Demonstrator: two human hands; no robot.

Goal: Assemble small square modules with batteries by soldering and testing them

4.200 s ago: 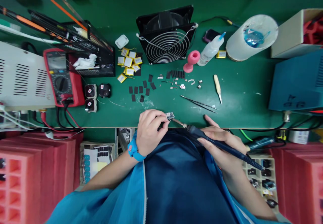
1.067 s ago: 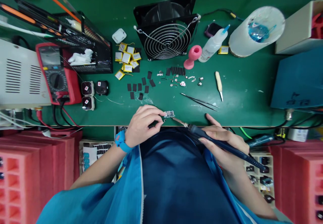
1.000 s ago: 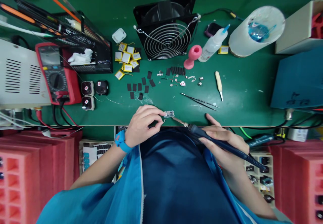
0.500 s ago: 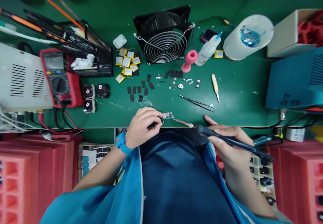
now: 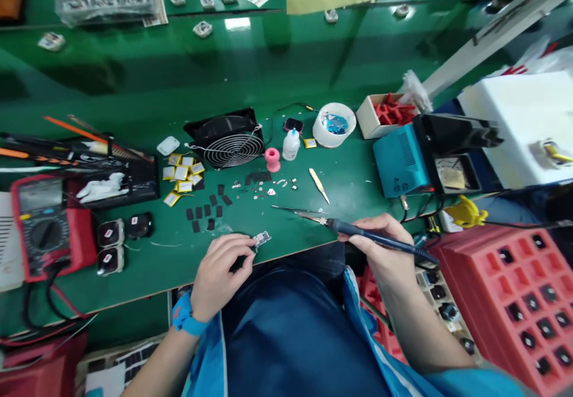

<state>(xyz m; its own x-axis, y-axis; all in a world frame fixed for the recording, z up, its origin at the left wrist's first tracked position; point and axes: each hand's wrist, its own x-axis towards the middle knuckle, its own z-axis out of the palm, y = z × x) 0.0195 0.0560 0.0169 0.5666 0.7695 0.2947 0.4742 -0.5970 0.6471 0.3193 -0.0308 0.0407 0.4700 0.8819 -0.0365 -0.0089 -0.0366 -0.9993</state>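
Between thumb and fingertips, my left hand (image 5: 224, 274) pinches a small circuit board (image 5: 262, 239) just above the front edge of the green bench. My right hand (image 5: 387, 251) is closed around the dark handle of a soldering iron (image 5: 358, 233). The iron points left, and its tip is apart from the board, over the tweezers (image 5: 286, 208). Beyond them lies a cream-handled tool (image 5: 318, 185) with a thin metal end. Tiny parts and black pads (image 5: 207, 210) are spread on the bench past my left hand.
A black fan (image 5: 233, 146) stands at the back, beside a pink spool (image 5: 272, 159) and a squeeze bottle (image 5: 290, 144). Yellow-edged battery cells (image 5: 181, 172) and a red multimeter (image 5: 49, 224) are to the left. Right are a blue soldering station (image 5: 403, 161) and red foam trays (image 5: 514, 289).
The view has swung up and to the right, showing the shelf and iron stand. The soldering iron's tip has drawn away from the circuit board, which my left hand still holds.
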